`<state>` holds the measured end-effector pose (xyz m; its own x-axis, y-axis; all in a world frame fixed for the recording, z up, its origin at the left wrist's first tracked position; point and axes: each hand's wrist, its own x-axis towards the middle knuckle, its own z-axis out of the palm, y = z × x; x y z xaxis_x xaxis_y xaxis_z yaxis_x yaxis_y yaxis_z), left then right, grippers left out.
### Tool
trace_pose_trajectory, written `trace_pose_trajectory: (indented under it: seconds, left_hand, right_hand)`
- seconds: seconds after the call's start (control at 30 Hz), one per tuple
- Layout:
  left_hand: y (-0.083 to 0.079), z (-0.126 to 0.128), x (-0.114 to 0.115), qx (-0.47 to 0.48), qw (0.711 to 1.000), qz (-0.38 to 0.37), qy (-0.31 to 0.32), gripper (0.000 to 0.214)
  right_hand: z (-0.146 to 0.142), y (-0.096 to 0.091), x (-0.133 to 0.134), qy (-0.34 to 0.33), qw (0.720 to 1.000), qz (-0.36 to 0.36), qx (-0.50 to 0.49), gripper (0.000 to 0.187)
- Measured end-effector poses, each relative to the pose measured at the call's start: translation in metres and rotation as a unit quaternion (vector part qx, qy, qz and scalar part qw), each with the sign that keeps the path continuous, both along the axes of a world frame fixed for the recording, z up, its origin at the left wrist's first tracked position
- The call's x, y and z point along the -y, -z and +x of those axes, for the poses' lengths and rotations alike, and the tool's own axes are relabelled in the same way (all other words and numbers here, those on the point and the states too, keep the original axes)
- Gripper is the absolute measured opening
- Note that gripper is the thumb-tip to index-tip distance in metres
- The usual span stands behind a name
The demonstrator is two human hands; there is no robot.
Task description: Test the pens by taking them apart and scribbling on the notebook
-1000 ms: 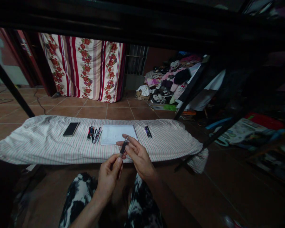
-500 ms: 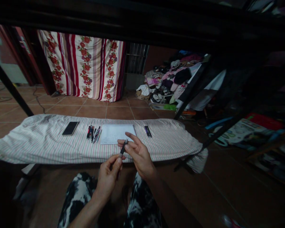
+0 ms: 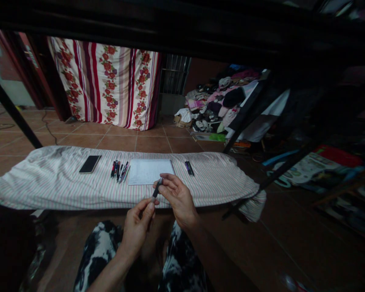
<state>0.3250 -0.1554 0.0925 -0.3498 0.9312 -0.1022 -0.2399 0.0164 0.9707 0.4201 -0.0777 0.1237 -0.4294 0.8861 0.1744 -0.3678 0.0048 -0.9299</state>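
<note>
A pen [image 3: 157, 190] with a dark grip and silvery tip is held between my two hands, tip pointing up and away from me. My left hand [image 3: 139, 217] pinches its lower end between thumb and fingers. The thumb and fingers of my right hand [image 3: 178, 198] close around the upper part near the tip. Just beyond the hands lies a spiral notebook [image 3: 146, 168] with a pale page. Left of it is a group of several pens [image 3: 120, 171]. A few dark pens [image 3: 189, 168] lie to its right.
A phone [image 3: 90, 164] lies at the left on the striped cloth [image 3: 63, 182] covering the low surface. Dark metal posts [image 3: 246, 113] and a beam overhead frame the space. A heap of clothes [image 3: 222, 97] and a floral curtain [image 3: 109, 85] are behind.
The fingers of my right hand, spread out earlier, have curled in around the tip end of the pen. My left hand keeps its pinch nearly in place.
</note>
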Motion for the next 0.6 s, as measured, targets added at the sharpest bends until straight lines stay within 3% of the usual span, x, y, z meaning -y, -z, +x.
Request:
trace_pose_trajectory:
  seconds: [0.1,0.23,0.47,0.6]
  left_hand:
    - [0.0008,-0.0001,-0.0007,0.019,1.0,-0.004,0.005,0.046]
    - [0.0007,0.0,-0.0005,-0.002,1.0,0.011,-0.01,0.045]
    - [0.0014,-0.0016,0.0014,-0.028,1.0,0.009,-0.002,0.047]
    - [0.0034,-0.0021,0.0008,-0.021,1.0,0.002,-0.014,0.048]
  right_hand:
    - [0.0008,-0.0013,0.0014,-0.019,1.0,-0.006,-0.007,0.041]
    - [0.0008,-0.0008,0.0005,0.006,1.0,-0.001,0.004,0.046]
    - [0.0016,-0.0002,-0.0007,0.019,1.0,0.013,0.016,0.035]
    - [0.0032,0.0006,0.0017,-0.011,1.0,0.018,0.012,0.037]
